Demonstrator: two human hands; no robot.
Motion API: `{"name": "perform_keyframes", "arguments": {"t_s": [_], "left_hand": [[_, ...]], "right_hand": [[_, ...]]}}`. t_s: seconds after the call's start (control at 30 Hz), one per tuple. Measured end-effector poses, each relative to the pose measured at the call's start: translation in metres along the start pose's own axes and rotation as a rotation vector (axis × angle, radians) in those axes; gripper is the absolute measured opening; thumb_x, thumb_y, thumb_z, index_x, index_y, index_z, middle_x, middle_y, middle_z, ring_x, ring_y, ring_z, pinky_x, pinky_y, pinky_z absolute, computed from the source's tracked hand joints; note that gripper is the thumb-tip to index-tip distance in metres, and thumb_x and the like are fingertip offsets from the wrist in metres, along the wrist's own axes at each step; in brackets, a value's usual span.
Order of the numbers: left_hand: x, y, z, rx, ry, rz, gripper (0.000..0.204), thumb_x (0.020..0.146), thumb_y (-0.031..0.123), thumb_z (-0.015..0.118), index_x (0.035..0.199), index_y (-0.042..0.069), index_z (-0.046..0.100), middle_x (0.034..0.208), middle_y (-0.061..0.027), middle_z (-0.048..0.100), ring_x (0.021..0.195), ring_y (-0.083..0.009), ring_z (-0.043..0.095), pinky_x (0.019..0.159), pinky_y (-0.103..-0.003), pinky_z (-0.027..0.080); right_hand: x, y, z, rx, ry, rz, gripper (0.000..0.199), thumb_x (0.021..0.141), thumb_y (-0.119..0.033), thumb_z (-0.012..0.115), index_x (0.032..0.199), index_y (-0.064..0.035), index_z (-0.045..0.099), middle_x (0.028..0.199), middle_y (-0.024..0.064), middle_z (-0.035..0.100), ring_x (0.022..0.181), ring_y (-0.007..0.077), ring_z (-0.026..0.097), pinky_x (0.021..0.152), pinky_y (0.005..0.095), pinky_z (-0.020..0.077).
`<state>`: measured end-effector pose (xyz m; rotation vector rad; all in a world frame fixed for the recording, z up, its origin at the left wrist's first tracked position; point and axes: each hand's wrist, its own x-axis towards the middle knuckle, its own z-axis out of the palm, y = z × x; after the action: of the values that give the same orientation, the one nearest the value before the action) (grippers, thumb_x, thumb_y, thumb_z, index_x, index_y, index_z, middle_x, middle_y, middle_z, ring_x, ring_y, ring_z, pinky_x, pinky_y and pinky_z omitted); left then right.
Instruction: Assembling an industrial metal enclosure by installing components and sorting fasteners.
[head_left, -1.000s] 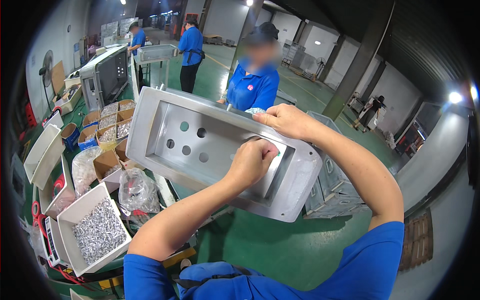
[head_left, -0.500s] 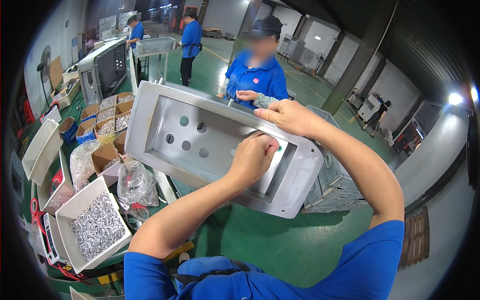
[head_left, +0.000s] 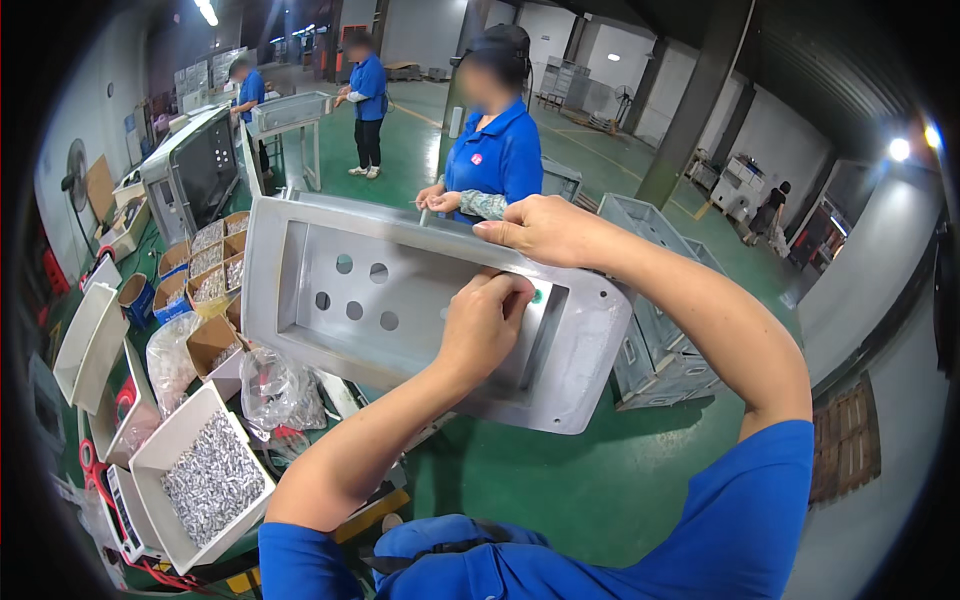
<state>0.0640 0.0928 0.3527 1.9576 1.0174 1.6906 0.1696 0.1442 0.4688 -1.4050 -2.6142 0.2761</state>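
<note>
A grey metal panel (head_left: 400,300) with round holes is being held up in the air, tilted, above the green floor (head_left: 600,480). The right hand (head_left: 545,232) is gripping its top edge, fingers curled over the rim. The left hand (head_left: 487,318) is pressing closed fingertips into the panel's recess. A white box of screws (head_left: 205,490) is sitting below left, beside clear bags (head_left: 275,390)
</note>
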Motion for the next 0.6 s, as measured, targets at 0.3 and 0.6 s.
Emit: {"name": "perform_keyframes", "arguments": {"t_s": [0.3, 0.6], "left_hand": [[-0.0024, 0.0013, -0.0010, 0.042, -0.007, 0.044, 0.005, 0.075, 0.005, 0.059, 0.079, 0.001, 0.060, 0.078, -0.0148, 0.056, 0.062, -0.0290, 0.055, 0.056, -0.036, 0.043], [-0.0069, -0.0029, 0.0023, 0.095, 0.040, 0.090, 0.008, 0.076, 0.007, 0.061, 0.079, 0.000, 0.060, 0.072, -0.0135, 0.055, 0.054, -0.0242, 0.052, 0.052, -0.033, 0.041]], "right_hand": [[-0.0046, -0.0041, -0.0006, 0.006, -0.009, 0.036, 0.062, 0.082, -0.057, 0.046, 0.064, 0.0018, 0.056, 0.058, 0.0125, 0.051, 0.056, 0.0194, 0.049, 0.053, 0.0346, 0.0400], [-0.0051, -0.0057, 0.0018, -0.001, -0.010, 0.044, 0.063, 0.082, -0.054, 0.044, 0.067, 0.0045, 0.059, 0.064, 0.0219, 0.057, 0.061, 0.0316, 0.058, 0.060, 0.0400, 0.0443]]}}
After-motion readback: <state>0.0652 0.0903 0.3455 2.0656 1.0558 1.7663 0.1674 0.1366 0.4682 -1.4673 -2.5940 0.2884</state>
